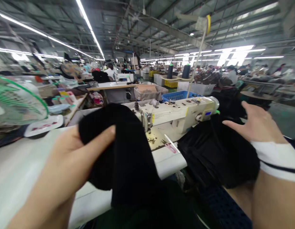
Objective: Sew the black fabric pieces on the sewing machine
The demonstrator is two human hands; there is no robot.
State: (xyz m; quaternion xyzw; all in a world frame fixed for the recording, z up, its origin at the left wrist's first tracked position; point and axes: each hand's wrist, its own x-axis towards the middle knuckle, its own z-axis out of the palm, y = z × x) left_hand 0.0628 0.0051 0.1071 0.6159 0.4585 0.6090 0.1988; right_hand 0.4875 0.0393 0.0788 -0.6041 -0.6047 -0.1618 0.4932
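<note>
My left hand (pixel 73 159) grips a piece of black fabric (pixel 123 149) and holds it up over the white sewing table (pixel 21 165). The cloth hangs down toward my lap. My right hand (pixel 254 124) hovers with fingers spread above a pile of black fabric (pixel 216 156) at the right of the table, close to it but apparently not gripping it. A white sleeve cuff with a dark stripe shows on my right wrist. A white sewing machine (pixel 183 113) stands between the two hands, behind the cloth.
A green-caged fan (pixel 16 101) stands at the left edge. Behind the machine are a blue crate (pixel 177 95), thread cones (pixel 170 70) and boxes. Other workers sit at distant benches in the factory hall.
</note>
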